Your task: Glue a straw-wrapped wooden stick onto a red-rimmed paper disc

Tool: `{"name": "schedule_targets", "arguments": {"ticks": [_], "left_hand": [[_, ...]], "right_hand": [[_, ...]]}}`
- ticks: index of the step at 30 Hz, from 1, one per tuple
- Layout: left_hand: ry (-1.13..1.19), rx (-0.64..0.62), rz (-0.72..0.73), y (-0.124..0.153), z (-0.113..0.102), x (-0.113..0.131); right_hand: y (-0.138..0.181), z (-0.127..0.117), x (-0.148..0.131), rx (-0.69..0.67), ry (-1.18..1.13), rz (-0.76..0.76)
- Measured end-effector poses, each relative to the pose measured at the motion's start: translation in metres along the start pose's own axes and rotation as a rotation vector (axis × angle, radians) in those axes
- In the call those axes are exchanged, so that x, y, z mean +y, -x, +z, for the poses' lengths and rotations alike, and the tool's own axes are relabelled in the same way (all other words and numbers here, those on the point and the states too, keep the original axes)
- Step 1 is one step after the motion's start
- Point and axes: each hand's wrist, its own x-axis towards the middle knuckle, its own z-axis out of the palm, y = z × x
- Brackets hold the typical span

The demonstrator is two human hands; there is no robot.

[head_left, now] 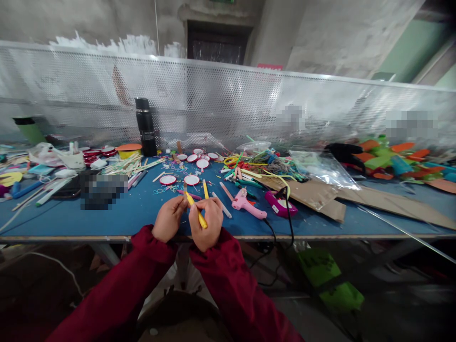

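Fingers (182, 201) of your left hand (169, 218) and right hand (207, 224) pinched the slim yellow plastic stick (200, 219) between them; gripping close to its tip looked steadiest.

Left sleeve (124, 285): dark red cloth, long and plain, coming in from 7 o'clock, soft creases along it, cuff bunched at the wrist.
Right sleeve (235, 289): same dark red cloth, long, from 5 o'clock, folds near the cuff.
Left hand (168, 219): bare past the cuff.
Right hand (207, 225): bare past the cuff.
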Motion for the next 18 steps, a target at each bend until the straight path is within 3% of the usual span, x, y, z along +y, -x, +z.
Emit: {"name": "schedule_targets", "arguments": {"ticks": [11,18], "left_hand": [[-0.059,0.029,-0.018,0.0013,-0.0016,-0.0014],[-0.003,0.007,-0.007,0.0009,-0.0008,-0.0005]], "right_hand": [[0.0010,0.0021,0.0036,0.018,0.033,0.050],[-0.0005,0.0000,-0.0006,-0.013,-0.021,-0.001]]}}
